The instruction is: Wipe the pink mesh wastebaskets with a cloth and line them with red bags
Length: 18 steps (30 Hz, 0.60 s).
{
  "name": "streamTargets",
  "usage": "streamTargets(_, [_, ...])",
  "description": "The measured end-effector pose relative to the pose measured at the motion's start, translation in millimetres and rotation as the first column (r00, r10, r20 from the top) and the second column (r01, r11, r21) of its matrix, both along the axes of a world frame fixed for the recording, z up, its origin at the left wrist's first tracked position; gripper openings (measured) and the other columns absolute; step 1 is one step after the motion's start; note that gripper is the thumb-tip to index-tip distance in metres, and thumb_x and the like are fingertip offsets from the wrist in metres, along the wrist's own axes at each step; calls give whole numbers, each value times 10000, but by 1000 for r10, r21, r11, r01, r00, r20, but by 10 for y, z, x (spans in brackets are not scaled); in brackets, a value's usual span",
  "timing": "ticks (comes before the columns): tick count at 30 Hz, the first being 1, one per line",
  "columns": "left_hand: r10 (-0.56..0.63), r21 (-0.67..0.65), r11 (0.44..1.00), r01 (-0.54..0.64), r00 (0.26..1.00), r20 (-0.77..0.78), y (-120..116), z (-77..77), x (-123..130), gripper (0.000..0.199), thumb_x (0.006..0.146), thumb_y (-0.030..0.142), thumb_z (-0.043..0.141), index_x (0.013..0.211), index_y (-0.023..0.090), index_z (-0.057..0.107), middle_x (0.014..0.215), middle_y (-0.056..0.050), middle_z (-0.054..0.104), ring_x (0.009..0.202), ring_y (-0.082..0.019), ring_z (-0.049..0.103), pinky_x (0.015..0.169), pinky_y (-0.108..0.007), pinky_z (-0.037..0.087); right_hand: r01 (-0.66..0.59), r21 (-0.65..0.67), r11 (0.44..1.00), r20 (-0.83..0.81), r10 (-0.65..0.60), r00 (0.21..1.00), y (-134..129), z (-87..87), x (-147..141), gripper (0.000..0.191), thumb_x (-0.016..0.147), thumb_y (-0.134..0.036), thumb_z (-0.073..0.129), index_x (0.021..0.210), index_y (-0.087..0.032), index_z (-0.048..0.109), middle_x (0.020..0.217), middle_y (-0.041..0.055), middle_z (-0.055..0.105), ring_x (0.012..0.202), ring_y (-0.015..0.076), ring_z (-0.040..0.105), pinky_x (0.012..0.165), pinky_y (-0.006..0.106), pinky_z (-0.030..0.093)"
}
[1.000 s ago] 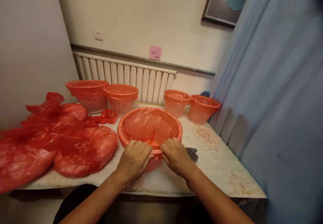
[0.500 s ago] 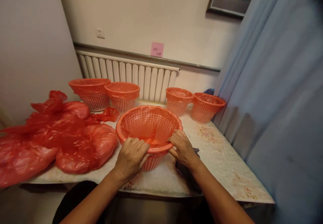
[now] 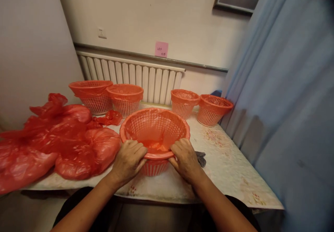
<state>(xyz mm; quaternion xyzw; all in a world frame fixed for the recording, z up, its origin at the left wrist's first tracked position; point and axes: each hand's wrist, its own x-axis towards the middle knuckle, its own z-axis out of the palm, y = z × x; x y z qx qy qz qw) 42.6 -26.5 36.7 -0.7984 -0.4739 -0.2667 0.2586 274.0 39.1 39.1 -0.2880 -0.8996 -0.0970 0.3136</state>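
Taking 12 o'clock as straight ahead, w/ the wall side far, we're facing the near basket [image 3: 154, 168] dead ahead at 12, standing upright on the table [image 3: 235, 179] btwn both hands. Its rim is reading as round, so we're finding no long axis to line up w/; only the mouth is mattering, facing up and a bit toward us. Neither hand is being nearer: our L hand [image 3: 129, 158] is clutching the rim around 7, our R hand [image 3: 186, 158] around 5, w/ the front edge running btwn them. Fingers are curling over the top, thumbs bracing outside, just below; fingertips are hiding, so we can't tell if they're pinching the red liner [image 3: 158, 145] too. Knuckles are sitting up, forearms slanting in from approx 7 and 5. Off the L hand, at 9 to 10, red bags [image 3: 78, 145] are lying heaped; a dark crumpled item [image 3: 201, 158] is resting at 3 off the R hand. Beyond the near basket, two lined baskets [image 3: 126, 105] are standing toward 10 to 11, two more toward 1 to 2
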Motion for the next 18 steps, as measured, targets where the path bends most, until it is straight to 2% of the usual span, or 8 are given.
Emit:
streamTargets(3, [-45,-39,998,46,999,18,45,15,-125,185,891,185,486,706,186,478,693,-26,511,696,-197,420,687,-348,333,26,-5,1000,24,-25,999,-88,36,-49,216,900,-377,542,793,-190,531,792,45,555,785,206,426,722,341,308])
streamTargets(6, [-67,-69,995,70,997,47,75,24,-196,192,895,203,491,705,189,464,704,-23,503,708,-196,422,697,-350,337,-27,-16,1000,6,27,1000,-120,48,-83,330,916,-494,462,892,-183,571,819,56,567,778,208,428,720,348,305])
streamTargets(9, [-70,-71,995,75,995,71,91,17,-212,197,901,210,480,706,190,459,704,-24,493,712,-198,416,697,-352,337,-80,-18,997,-41,79,996,-106,25,-90,420,945,-518,349,976,-175,589,816,62,566,776,211,429,732,361,306])
streamTargets(15, [-64,-48,997,68,994,85,88,-1,-202,198,897,191,470,699,186,464,695,-20,479,710,-192,398,702,-351,345,-158,31,987,-34,160,987,70,-49,26,423,969,-471,303,984,-172,602,814,62,565,773,205,426,733,366,335])
streamTargets(18, [-46,-57,997,50,996,76,80,14,-189,203,896,181,458,694,185,476,691,-19,483,713,-190,403,716,-352,359,-190,46,981,-95,193,977,221,-85,140,443,968,-489,282,991,-174,593,846,68,575,825,206,463,865,415,368])
